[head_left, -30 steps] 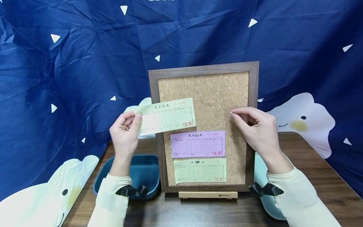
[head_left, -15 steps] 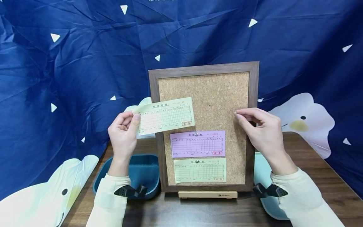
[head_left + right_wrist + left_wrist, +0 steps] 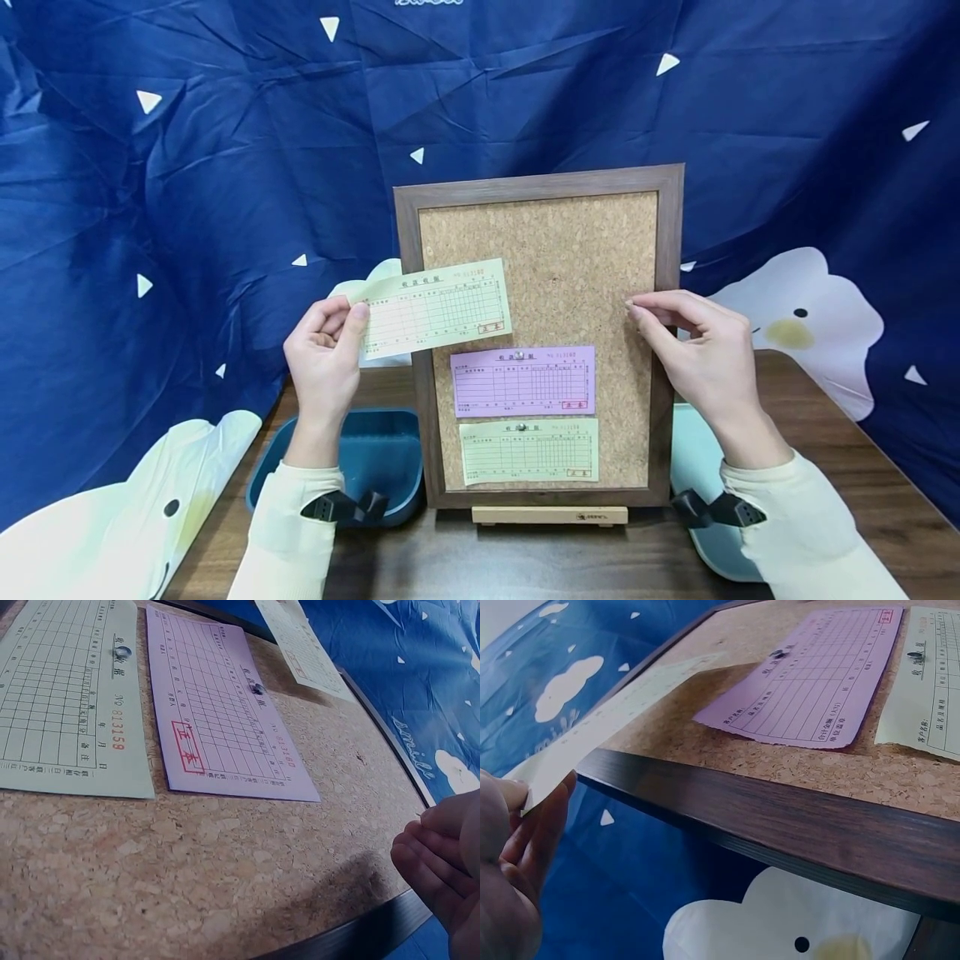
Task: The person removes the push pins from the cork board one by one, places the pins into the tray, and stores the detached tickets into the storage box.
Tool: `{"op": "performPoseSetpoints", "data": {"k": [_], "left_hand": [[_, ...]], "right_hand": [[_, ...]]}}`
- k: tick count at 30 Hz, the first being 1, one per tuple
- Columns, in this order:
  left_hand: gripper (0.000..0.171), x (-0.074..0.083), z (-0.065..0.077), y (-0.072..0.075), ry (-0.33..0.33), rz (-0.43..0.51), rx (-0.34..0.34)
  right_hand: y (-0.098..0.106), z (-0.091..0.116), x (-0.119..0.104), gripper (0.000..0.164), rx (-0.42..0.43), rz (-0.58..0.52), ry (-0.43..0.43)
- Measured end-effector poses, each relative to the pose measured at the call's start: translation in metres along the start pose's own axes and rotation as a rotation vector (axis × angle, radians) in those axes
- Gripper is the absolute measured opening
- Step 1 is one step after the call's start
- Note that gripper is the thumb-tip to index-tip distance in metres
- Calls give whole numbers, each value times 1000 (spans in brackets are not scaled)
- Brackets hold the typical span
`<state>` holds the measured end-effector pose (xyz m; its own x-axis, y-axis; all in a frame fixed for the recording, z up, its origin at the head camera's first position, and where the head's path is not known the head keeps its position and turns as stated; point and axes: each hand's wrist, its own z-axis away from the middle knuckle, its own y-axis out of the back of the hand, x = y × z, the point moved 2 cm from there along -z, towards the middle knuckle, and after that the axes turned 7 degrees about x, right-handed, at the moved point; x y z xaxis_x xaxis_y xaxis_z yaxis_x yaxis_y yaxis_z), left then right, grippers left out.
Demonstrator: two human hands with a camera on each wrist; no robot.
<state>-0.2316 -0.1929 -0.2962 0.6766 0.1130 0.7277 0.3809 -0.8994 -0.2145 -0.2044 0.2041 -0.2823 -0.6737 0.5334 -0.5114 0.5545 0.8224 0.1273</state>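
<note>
My left hand pinches the left end of a pale green receipt slip between thumb and fingers. The slip tilts, its right end overlapping the framed corkboard; the left wrist view shows it slanting towards the cork. Over the board's right side, my right hand has thumb and forefinger pinched together. A tiny pointed tip sticks out there, like a push pin, mostly hidden by the fingers. On the cork hang a purple receipt slip and, below it, another green receipt slip, each fixed by a push pin.
The corkboard leans on a light wooden stand on a dark wooden table. A dark teal bin stands left of it, a light green tray right. Behind hangs a blue cloth with white shapes.
My right hand has drifted a little to the right, away from the slips. My left hand and the green slip have shifted slightly left. The pinned slips stay put.
</note>
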Motion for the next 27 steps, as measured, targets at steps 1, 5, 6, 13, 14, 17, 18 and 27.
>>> {"op": "performPoseSetpoints", "data": {"k": [1, 5, 6, 13, 14, 17, 18, 27], "left_hand": [[19, 0, 0, 0, 0, -1, 2], [17, 0, 0, 2, 9, 11, 11], [17, -1, 0, 2, 10, 15, 12], [9, -1, 0, 5, 13, -1, 38], [8, -1, 0, 6, 15, -2, 43], [7, -1, -1, 8, 21, -2, 51], [7, -2, -1, 9, 21, -2, 53], [7, -1, -1, 10, 18, -10, 63]], "right_hand": [[0, 0, 0, 15, 2, 2, -1], [2, 1, 2, 14, 6, 6, -9], [2, 1, 2, 14, 8, 6, -11], [4, 2, 5, 13, 19, -9, -24], [5, 3, 5, 13, 20, -8, -26], [6, 4, 6, 13, 18, -9, -36], [6, 4, 6, 13, 17, -7, -39], [11, 6, 7, 17, 24, 29, -46]]}}
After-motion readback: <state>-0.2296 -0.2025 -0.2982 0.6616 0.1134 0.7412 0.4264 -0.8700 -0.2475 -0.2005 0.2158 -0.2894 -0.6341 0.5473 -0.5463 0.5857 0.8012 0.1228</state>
